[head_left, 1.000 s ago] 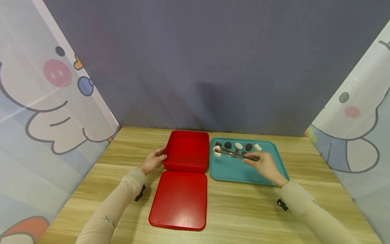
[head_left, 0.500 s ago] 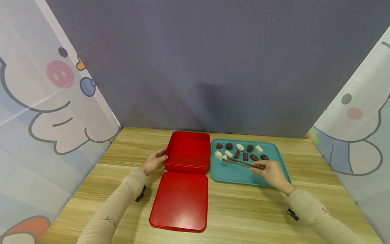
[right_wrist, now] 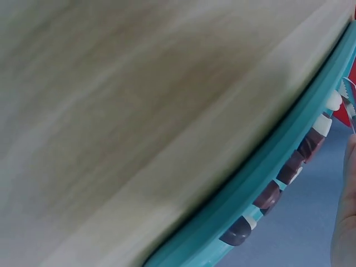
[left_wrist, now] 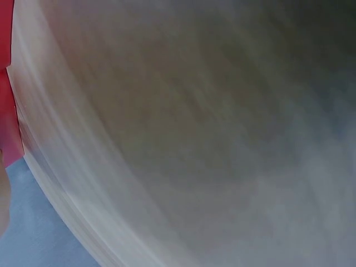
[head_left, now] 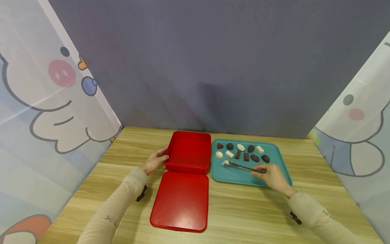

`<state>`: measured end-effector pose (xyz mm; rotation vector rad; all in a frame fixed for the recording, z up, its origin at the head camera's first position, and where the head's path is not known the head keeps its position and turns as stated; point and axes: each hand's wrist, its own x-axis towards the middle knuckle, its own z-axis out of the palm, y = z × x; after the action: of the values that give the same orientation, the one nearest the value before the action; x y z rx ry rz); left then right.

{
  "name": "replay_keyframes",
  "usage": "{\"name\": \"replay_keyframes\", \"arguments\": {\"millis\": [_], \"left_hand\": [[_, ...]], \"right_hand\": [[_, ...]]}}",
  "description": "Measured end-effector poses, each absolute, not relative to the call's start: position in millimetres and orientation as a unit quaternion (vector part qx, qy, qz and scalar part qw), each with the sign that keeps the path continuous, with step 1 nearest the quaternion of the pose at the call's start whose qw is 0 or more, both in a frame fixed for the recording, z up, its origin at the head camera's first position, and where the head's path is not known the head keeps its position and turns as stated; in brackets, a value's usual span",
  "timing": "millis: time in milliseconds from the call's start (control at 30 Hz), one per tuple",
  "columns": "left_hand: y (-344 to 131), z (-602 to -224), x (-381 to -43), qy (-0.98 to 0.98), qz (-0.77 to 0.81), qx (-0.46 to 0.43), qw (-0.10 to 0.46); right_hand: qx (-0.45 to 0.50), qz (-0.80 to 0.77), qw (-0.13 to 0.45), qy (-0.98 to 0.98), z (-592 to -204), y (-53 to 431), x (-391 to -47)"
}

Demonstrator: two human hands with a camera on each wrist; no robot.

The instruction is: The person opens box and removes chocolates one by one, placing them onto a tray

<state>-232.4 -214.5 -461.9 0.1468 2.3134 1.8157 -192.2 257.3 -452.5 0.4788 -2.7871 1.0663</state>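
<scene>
In the head view my right hand (head_left: 272, 176) pinches dark, slim tongs (head_left: 245, 167) over a teal tray (head_left: 234, 175). A small white chocolate (head_left: 225, 163) sits at the tongs' tips, close over the tray near its left side. Behind it lie two rows of dark and white chocolates, among them a round white one (head_left: 219, 154) and a dark oval one (head_left: 255, 158). My left hand (head_left: 154, 161) rests against the left wall of a red box (head_left: 187, 168), thumb at its near left corner. That box has a bare red inside.
A flat red lid (head_left: 180, 201) lies directly in front of the box on the wooden table (head_left: 243, 210). The tray stands right beside the box's right wall. A grey curtain (head_left: 195, 67) closes off the back, with cartoon-printed sheets (head_left: 61, 112) on both sides.
My right hand has brought the tongs and the white chocolate toward me and slightly right, from the tray's back left to the front of the rows. The left hand stays at the box.
</scene>
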Motion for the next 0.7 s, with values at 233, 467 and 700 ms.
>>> {"name": "replay_keyframes", "arguments": {"millis": [233, 467, 700], "left_hand": [[-212.5, -459.8, -234.3, 0.785, 0.61, 0.049, 0.095], [-213.0, -459.4, -233.6, 0.783, 0.612, 0.056, 0.096], [-212.9, -460.6, -232.8, 0.783, 0.612, 0.06, 0.094]], "right_hand": [[0.15, 0.353, 0.041, -0.923, -454.8, 258.9, -190.9], [0.145, 0.358, 0.035, -0.922, -457.6, 261.1, -191.9], [0.142, 0.355, 0.028, -0.924, -457.0, 261.1, -189.7]]}}
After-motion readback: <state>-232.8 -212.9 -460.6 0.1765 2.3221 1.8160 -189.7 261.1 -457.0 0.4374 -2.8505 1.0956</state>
